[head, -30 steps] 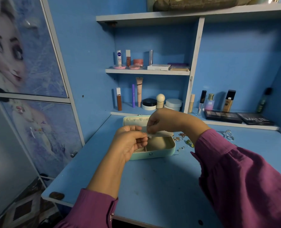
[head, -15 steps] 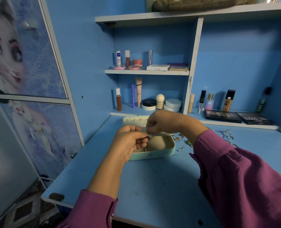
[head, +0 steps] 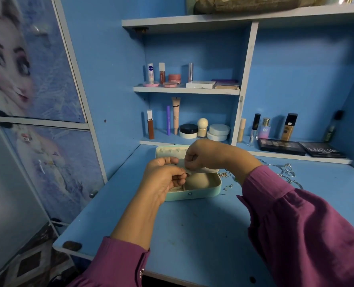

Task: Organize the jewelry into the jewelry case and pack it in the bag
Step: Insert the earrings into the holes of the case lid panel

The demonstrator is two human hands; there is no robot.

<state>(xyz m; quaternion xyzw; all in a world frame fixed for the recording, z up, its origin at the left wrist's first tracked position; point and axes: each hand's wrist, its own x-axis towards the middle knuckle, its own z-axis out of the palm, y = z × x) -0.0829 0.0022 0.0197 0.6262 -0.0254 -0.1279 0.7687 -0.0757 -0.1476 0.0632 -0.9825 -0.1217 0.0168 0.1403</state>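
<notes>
While the mint-green jewelry case (head: 192, 193) sat open toward the back-left part of the blue desk (head: 192, 235), lid tipped up behind it, both hands met right above its tray. Farthest left, the left hand (head: 161, 179) hung over the case's left end, fingers curled in, thumb and fingertips pinching something tiny and pale; what exactly, the view was too small to say. Just beside it, nearly touching, the right hand (head: 205, 156) came in from above, fingers bunched down in a pinch on that same little piece, possibly an earring and its back, though that's only a guess. Below them the beige tray looked mostly bare, 1 divider showing near the left end.

Moving right, off the case's right edge, a scatter of small rings and studs (head: 226, 180) lay loose on the desk, and further toward the back-right corner a tangle of silver bangles and hoops (head: 283, 170) waited, well apart from the case.

These pieces should be featherlight, stiff, slippery and easy to fumble, so fingertip pinches on the edge or post seem right, low over the tray. That case, by its look rigid and light, would best be taken by its 2 short ends once latched. No bag could be picked out.
</notes>
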